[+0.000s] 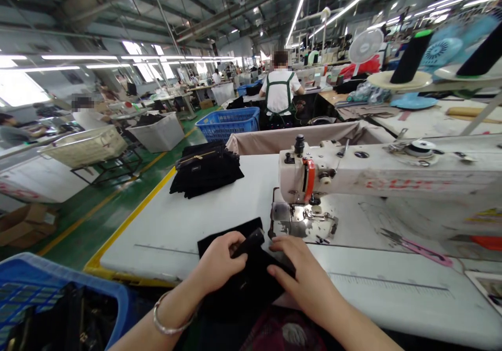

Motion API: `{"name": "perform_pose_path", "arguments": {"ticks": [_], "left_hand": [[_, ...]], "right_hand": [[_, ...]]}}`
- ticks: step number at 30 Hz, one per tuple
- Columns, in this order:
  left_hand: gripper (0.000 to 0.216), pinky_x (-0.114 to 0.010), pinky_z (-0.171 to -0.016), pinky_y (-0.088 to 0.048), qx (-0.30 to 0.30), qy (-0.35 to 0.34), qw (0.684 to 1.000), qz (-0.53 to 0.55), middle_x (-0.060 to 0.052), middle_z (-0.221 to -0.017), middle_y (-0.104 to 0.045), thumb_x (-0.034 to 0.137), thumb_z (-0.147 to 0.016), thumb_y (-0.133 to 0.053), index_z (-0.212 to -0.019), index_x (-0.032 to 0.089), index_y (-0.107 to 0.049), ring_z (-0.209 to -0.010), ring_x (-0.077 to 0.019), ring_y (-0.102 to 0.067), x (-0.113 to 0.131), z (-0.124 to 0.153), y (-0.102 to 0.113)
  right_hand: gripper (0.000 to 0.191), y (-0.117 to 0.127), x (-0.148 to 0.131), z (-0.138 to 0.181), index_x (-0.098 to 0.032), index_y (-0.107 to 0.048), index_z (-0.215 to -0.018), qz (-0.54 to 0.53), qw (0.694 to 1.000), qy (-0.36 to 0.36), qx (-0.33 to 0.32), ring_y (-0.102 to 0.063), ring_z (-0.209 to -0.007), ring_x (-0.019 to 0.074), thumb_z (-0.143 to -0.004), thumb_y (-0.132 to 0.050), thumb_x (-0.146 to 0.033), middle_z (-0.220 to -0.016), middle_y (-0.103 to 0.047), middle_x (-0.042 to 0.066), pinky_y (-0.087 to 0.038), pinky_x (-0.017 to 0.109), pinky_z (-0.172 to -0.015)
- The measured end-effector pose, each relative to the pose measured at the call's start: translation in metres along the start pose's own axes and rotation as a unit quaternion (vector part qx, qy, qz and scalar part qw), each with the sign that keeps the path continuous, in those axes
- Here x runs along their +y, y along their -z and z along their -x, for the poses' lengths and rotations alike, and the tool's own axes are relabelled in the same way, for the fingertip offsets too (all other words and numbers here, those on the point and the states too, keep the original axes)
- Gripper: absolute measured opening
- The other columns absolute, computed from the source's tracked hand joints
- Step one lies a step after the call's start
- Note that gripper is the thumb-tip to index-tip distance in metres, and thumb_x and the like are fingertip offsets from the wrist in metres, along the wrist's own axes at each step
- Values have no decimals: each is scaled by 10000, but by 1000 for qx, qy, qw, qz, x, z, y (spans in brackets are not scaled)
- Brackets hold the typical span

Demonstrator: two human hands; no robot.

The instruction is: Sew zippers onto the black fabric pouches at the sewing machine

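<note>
A black fabric piece (251,293) with a small tag lies at the front edge of the white sewing table (152,236), partly hanging over it. My left hand (223,262) is closed on a folded-up part of this fabric, thumb and fingers pinching it. On the fabric's right side rests my right hand (300,267), its thumb and fingers apart and touching the cloth. Just beyond my hands is the sewing machine (298,178), its metal needle plate (306,220) close to my right fingertips. The underside of the fabric is hidden.
A stack of black zippered fabric pieces (207,168) sits at the table's far left. Pink-handled scissors (419,249) lie right of the machine bed. At lower left stands a blue basket (121,304) holding black pieces. A person (280,89) sits ahead, back turned.
</note>
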State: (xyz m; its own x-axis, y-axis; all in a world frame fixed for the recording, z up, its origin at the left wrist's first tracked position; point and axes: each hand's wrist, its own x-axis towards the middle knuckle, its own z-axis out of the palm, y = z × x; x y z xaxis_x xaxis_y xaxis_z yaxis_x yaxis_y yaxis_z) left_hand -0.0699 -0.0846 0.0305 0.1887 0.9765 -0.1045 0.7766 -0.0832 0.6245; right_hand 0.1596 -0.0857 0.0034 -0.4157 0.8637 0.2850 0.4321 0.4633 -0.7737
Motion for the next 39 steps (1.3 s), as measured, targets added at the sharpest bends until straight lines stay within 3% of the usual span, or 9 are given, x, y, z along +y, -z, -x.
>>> {"name": "perform_pose_path", "arguments": {"ticks": [2, 4, 9, 11, 14, 17, 20, 26, 39], "left_hand": [[129, -243, -690, -463, -32, 2, 989, 145, 4, -792, -610, 183, -759, -573, -888, 180, -574, -762, -165, -595, 12, 11, 6], [214, -253, -776, -471, -50, 9, 949, 312, -15, -890, -632, 212, -755, -654, -955, 180, -584, -886, -187, -604, 26, 20, 9], [362, -286, -826, -496, -33, 56, 848, 526, -71, -1002, -681, 327, -783, -753, -1097, 183, -648, -926, -207, -636, 51, 31, 4], [328, -293, -818, -508, -18, 75, 812, 579, -70, -978, -696, 305, -758, -783, -1042, 182, -675, -875, -196, -650, 55, 30, 0], [324, -304, -852, -511, -3, 93, 780, 619, -64, -956, -705, 269, -713, -817, -1000, 179, -695, -884, -202, -659, 57, 29, -5], [307, -284, -820, -516, 10, 109, 788, 606, -57, -915, -709, 259, -698, -827, -968, 170, -712, -843, -188, -658, 57, 31, -8], [271, -264, -795, -511, 34, 117, 803, 584, -43, -885, -705, 239, -684, -834, -918, 166, -718, -813, -172, -646, 57, 32, -11], [250, -248, -774, -506, 24, 124, 775, 619, -33, -854, -697, 251, -690, -825, -904, 172, -722, -778, -150, -634, 64, 30, -11], [218, -249, -754, -529, 72, 159, 769, 615, -29, -814, -711, 241, -681, -830, -852, 155, -724, -732, -140, -643, 68, 31, -15]], "right_hand": [[118, 5, -11, 0, -220, -590, -1008, -47, 999, -11, -4, -521, -1155, 254, -894, -599, -247, -1201, -585, 90, -441, 468, -998], [38, 13, -21, 0, -216, -587, -905, -72, 997, -13, 1, -529, -1144, 242, -908, -586, -254, -1193, -582, 85, -453, 450, -980], [154, 38, -37, 1, -209, -583, -757, -44, 999, 17, 19, -413, -1303, 297, -876, -639, -290, -1387, -485, 74, -374, 519, -1056], [171, 46, -40, 1, -213, -597, -773, -49, 998, 32, -3, -476, -1236, 273, -912, -600, -314, -1266, -577, 69, -378, 490, -1048], [230, 54, -43, 4, -213, -614, -831, -71, 996, 0, -53, -581, -923, 201, -978, -485, -333, -933, -638, 45, -465, 372, -848], [274, 55, -45, 7, -197, -588, -786, -76, 993, -39, -79, -544, -781, 173, -987, -451, -326, -804, -588, 28, -433, 311, -695], [281, 55, -46, 10, -190, -558, -743, -79, 993, -41, -82, -528, -767, 161, -979, -461, -308, -792, -570, 23, -406, 295, -680], [304, 57, -48, 12, -188, -494, -676, -71, 993, -39, -81, -511, -724, 151, -961, -473, -291, -733, -540, 10, -374, 284, -647], [346, 56, -50, 10, -188, -427, -652, -28, 995, -41, -87, -472, -689, 147, -977, -443, -307, -682, -509, 0, -340, 281, -646]]}}
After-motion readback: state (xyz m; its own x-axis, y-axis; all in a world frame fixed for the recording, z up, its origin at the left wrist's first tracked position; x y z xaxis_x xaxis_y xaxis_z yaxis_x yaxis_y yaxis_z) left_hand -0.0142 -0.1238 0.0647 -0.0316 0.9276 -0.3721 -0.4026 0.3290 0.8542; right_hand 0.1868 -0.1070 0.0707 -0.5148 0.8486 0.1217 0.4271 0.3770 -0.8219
